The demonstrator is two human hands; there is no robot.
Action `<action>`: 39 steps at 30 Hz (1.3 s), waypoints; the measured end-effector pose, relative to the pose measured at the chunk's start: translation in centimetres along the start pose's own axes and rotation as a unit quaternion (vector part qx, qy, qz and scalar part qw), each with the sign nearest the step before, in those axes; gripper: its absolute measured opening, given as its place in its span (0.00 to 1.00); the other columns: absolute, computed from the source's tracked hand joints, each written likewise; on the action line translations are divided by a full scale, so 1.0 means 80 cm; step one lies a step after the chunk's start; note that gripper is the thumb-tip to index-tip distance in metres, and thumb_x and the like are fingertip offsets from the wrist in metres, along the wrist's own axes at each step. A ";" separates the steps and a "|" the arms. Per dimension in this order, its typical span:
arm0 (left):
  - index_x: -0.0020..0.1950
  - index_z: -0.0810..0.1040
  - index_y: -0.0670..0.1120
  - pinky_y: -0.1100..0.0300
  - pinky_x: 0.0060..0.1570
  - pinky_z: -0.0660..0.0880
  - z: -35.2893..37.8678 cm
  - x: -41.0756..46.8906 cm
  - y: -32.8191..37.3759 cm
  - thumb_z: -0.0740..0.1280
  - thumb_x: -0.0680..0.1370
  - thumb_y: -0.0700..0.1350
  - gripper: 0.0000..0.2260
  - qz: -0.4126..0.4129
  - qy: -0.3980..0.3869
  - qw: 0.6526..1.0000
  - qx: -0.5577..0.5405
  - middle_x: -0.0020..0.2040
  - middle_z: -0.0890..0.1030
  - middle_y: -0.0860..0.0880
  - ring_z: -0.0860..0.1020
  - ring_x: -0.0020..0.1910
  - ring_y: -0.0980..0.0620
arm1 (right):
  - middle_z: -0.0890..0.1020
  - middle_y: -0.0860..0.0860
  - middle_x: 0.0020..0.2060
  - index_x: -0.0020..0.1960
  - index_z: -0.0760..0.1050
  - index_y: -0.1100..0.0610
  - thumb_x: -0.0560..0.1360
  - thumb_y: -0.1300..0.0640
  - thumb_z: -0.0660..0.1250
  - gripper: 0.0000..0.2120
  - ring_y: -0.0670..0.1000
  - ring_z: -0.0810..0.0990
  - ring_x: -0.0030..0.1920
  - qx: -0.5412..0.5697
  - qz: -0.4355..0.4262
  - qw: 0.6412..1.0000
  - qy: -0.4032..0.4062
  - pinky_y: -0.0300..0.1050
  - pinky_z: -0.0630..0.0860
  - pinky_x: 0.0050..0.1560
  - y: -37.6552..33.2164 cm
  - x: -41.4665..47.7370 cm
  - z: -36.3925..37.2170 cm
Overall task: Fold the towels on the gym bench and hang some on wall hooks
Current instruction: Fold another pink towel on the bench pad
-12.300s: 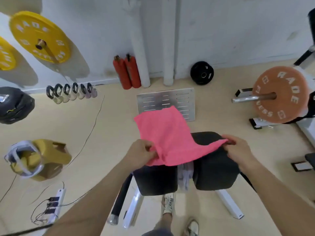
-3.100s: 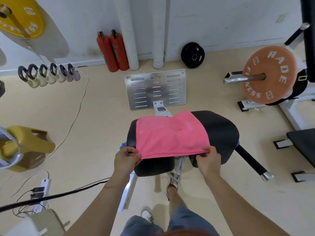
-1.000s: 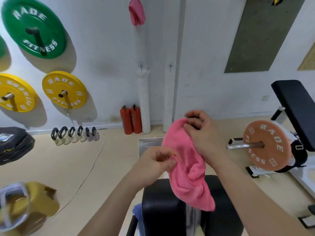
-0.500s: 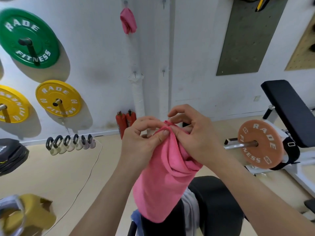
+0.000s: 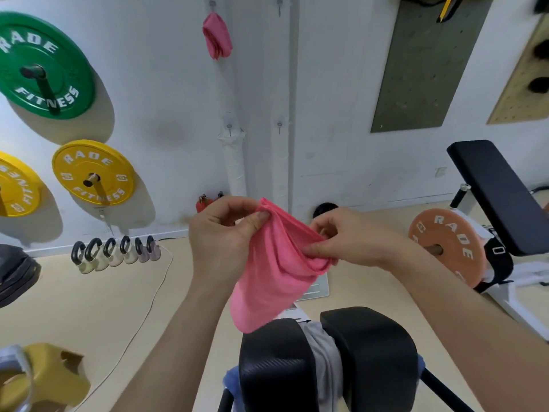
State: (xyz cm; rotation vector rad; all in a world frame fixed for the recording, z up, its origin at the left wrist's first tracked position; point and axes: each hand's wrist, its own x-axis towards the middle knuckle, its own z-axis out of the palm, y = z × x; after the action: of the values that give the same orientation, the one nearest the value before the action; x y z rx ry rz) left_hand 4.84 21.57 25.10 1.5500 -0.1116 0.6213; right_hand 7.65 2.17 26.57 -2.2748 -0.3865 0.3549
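Over the bench (image 5: pixel 371 352), I am pinching an unhung pink towel (image 5: pixel 276 272) in my left hand (image 5: pixel 222 236) and right hand (image 5: pixel 350 236); a second towel (image 5: pixel 217 37) is hanging already.

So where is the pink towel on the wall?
Head view, upper centre-left: the hanging pink towel is on a wall hook above the white pipe, right of the green plate.

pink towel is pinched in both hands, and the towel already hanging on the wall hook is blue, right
Not quite. The head view shows the hanging towel on the wall hook is pink, not blue. The rest holds: the left hand and right hand both pinch the pink towel.
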 end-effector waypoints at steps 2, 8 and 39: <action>0.35 0.82 0.53 0.65 0.43 0.77 0.005 -0.005 -0.001 0.74 0.68 0.32 0.15 0.005 -0.007 1.000 0.019 0.34 0.83 0.56 0.80 0.37 0.58 | 0.79 0.47 0.29 0.38 0.74 0.51 0.69 0.59 0.68 0.05 0.47 0.79 0.32 -0.105 0.016 0.990 0.093 0.43 0.74 0.33 0.009 0.006 0.005; 0.38 0.81 0.51 0.69 0.42 0.75 0.013 -0.012 -0.012 0.73 0.69 0.32 0.13 0.014 -0.041 0.998 0.048 0.35 0.83 0.57 0.80 0.38 0.60 | 0.80 0.50 0.36 0.45 0.73 0.54 0.72 0.65 0.65 0.07 0.49 0.83 0.31 -0.077 0.086 0.991 0.068 0.43 0.78 0.32 0.028 0.016 0.006; 0.47 0.84 0.54 0.64 0.49 0.71 -0.001 0.017 -0.026 0.62 0.78 0.31 0.19 -0.028 -0.231 0.971 0.055 0.47 0.81 0.54 0.78 0.48 0.58 | 0.81 0.46 0.44 0.41 0.85 0.51 0.71 0.71 0.63 0.18 0.41 0.79 0.40 -0.087 -0.145 0.984 0.052 0.30 0.72 0.37 0.017 -0.025 -0.048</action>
State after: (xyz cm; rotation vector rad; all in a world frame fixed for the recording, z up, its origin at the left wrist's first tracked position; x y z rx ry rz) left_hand 6.84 22.27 23.82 1.7770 -0.3897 0.2143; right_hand 7.47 -1.99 28.34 -2.3506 -0.7076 0.0542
